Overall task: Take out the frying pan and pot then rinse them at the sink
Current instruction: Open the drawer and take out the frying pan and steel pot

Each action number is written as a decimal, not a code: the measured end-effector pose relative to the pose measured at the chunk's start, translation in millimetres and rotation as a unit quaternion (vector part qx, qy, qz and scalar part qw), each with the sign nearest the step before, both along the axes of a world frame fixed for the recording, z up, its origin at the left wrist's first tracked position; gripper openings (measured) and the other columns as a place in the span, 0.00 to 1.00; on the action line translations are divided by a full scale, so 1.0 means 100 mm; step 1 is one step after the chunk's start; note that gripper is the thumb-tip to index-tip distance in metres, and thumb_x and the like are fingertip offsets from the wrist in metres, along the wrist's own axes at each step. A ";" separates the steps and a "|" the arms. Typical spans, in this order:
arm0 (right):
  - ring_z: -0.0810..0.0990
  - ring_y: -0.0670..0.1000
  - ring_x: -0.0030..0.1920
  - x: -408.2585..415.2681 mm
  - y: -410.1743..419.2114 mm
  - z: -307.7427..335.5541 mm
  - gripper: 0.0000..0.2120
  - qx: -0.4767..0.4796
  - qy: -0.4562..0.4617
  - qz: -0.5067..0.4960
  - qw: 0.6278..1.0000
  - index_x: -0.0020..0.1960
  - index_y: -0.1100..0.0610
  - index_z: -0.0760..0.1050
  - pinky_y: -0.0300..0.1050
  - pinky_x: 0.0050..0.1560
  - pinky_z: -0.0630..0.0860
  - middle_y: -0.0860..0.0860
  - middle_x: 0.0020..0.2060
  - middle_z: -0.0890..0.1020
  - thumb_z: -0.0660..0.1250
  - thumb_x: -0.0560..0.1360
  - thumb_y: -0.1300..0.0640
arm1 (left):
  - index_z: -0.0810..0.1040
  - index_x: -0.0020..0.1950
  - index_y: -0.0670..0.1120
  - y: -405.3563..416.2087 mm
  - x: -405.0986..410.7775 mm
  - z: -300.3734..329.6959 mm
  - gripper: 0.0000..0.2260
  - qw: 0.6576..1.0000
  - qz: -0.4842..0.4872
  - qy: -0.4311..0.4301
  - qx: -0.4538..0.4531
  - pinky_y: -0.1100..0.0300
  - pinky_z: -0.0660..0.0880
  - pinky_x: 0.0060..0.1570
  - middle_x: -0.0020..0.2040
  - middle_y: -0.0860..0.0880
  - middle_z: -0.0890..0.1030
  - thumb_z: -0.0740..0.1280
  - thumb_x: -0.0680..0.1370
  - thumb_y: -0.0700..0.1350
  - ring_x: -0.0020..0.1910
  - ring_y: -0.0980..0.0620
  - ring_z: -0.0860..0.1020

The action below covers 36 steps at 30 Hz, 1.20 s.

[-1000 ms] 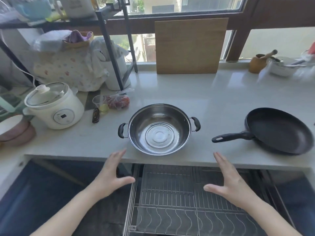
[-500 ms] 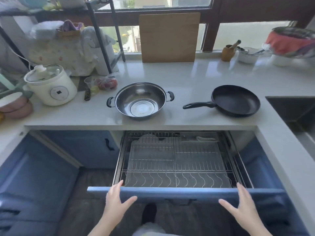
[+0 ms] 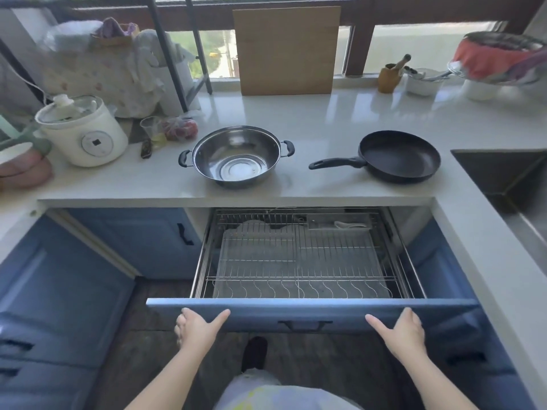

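A steel pot (image 3: 236,156) with two black handles stands on the white counter (image 3: 325,122), near its front edge. To its right lies a black frying pan (image 3: 398,155), its handle pointing left toward the pot. Below the counter a blue drawer (image 3: 310,313) with a wire rack (image 3: 299,261) is pulled out. My left hand (image 3: 196,328) presses flat against the drawer front at its left end. My right hand (image 3: 404,331) presses against the front at its right end. Both have straight fingers and hold nothing.
A dark sink (image 3: 509,179) sits at the right. A white electric cooker (image 3: 84,133) stands at the left of the counter, a wooden cutting board (image 3: 285,50) leans against the window. Bowls and a wooden jar (image 3: 390,74) are at the back right. Blue cabinet doors (image 3: 59,291) flank the drawer.
The view has pulled back and down from the counter. Both hands have dropped from near the pot to the drawer front and now touch it.
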State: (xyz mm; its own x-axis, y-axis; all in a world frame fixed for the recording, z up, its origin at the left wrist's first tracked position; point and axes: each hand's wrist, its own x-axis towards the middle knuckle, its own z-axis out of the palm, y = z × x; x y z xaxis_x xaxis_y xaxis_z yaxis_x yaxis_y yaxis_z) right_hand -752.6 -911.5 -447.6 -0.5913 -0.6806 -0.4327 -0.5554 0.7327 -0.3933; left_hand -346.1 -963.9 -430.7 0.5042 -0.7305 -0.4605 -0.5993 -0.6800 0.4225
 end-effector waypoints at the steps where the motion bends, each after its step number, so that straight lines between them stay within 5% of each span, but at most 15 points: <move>1: 0.63 0.63 0.72 0.02 -0.03 0.01 0.52 0.001 -0.001 -0.003 1.000 0.73 0.68 0.57 0.57 0.68 0.67 0.62 0.73 0.64 0.73 0.66 0.35 | 0.58 0.72 0.36 -0.02 -0.01 0.01 0.46 1.000 0.001 -0.002 0.006 0.45 0.64 0.66 0.72 0.38 0.64 0.73 0.69 0.64 0.71 0.38 0.61; 20: 0.66 0.64 0.69 -0.07 -1.05 0.04 0.49 0.005 0.029 0.031 0.999 0.69 0.68 0.61 0.56 0.67 0.67 0.63 0.69 0.68 0.74 0.65 0.35 | 0.54 0.77 0.38 -1.07 0.04 0.14 0.46 0.998 -0.039 0.024 0.038 0.45 0.66 0.68 0.74 0.40 0.62 0.65 0.73 0.67 0.72 0.40 0.62; 36: 0.57 0.63 0.75 0.04 -2.39 0.05 0.53 -0.009 0.030 0.039 0.999 0.78 0.66 0.50 0.58 0.72 0.60 0.62 0.76 0.58 0.71 0.70 0.37 | 0.54 0.78 0.38 -2.43 0.05 0.16 0.44 0.994 -0.087 0.060 0.028 0.47 0.65 0.69 0.75 0.40 0.61 0.65 0.75 0.66 0.73 0.40 0.62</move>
State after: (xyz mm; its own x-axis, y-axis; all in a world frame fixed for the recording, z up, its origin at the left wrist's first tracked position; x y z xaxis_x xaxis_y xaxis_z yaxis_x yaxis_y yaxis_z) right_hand -748.9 -1150.7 -442.9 -0.5604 -0.7332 -0.3853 -0.6339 0.6790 -0.3702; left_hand -340.6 -1207.0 -414.3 0.3114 -0.7741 -0.5511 -0.6581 -0.5941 0.4626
